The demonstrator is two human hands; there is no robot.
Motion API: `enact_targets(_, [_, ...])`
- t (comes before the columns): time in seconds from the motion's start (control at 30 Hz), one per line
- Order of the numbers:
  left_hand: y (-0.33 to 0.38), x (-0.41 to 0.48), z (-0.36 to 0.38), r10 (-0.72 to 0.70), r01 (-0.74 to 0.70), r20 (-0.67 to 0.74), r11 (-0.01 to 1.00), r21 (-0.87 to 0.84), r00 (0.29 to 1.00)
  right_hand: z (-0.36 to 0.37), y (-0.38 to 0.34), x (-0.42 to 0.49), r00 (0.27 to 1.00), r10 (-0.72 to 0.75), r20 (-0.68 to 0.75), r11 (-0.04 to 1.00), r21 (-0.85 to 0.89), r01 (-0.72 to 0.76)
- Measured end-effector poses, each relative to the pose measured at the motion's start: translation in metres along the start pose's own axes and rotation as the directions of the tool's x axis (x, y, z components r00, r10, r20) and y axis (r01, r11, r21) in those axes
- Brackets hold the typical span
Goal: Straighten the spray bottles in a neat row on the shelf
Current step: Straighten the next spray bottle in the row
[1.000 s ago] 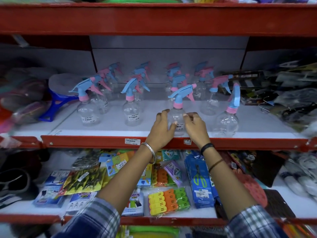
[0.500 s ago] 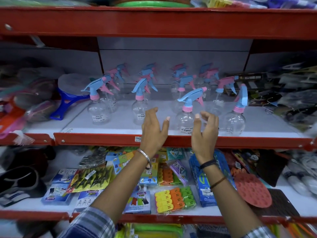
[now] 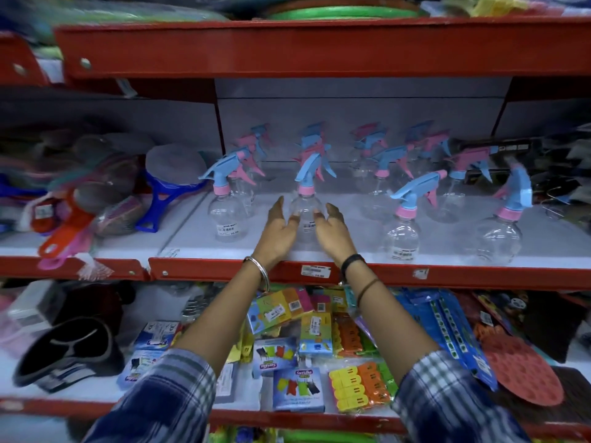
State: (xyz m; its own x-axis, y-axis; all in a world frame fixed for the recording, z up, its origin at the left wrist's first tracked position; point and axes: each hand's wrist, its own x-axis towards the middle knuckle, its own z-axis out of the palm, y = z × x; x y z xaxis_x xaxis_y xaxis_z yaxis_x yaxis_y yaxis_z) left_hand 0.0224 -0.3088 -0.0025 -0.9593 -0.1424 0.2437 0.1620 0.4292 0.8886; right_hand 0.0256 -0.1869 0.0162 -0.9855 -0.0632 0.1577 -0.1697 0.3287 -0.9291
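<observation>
Clear spray bottles with blue and pink trigger heads stand on the white shelf (image 3: 447,251). In the front row are a left bottle (image 3: 227,219), a second bottle (image 3: 306,215), a third bottle (image 3: 403,235) nearer the edge, and a right bottle (image 3: 499,238). More bottles (image 3: 377,174) stand behind, blurred. My left hand (image 3: 278,231) and my right hand (image 3: 332,235) flank the second bottle with fingers spread, close to its sides. No grip on it shows.
A blue-handled brush (image 3: 160,203) and orange and pink brushes (image 3: 60,231) lie left of the bottles. The red upper shelf edge (image 3: 319,49) hangs overhead. Below, peg packs (image 3: 358,388) and a red mat (image 3: 524,375) fill the lower shelf.
Both hands let go of the third front bottle, opened, and moved left to either side of the second bottle. The view has shifted left too.
</observation>
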Motion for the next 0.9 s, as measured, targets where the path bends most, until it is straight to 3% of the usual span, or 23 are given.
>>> enact_targets(0.13, [0.002, 0.000, 0.001, 0.019, -0.023, 0.086, 0.999, 0.040, 0.996, 0.002, 0.003, 0.004, 0.999, 0.048, 0.018, 0.999, -0.025, -0.047])
enact_targets(0.5, [0.008, -0.029, -0.019, 0.158, -0.167, 0.074, 0.977, 0.135, 0.985, -0.008, -0.001, -0.028, 0.996, -0.068, -0.059, 0.987, -0.148, 0.059])
enact_targets(0.77, [0.006, -0.048, -0.027, 0.185, -0.199, 0.104, 0.969, 0.144, 0.977, -0.004, 0.005, -0.047, 0.990, -0.064, -0.128, 0.975, -0.218, 0.035])
enact_targets(0.83, [0.004, -0.051, -0.032, 0.184, -0.196, 0.097, 0.972, 0.131, 0.978, 0.000, 0.005, -0.049, 0.983, -0.081, -0.167, 0.971, -0.236, 0.040])
enact_targets(0.9, [0.000, -0.055, -0.039, 0.215, -0.216, 0.015, 0.972, 0.098, 0.976, 0.008, 0.006, -0.057, 0.943, -0.160, -0.293, 0.960, -0.270, 0.079])
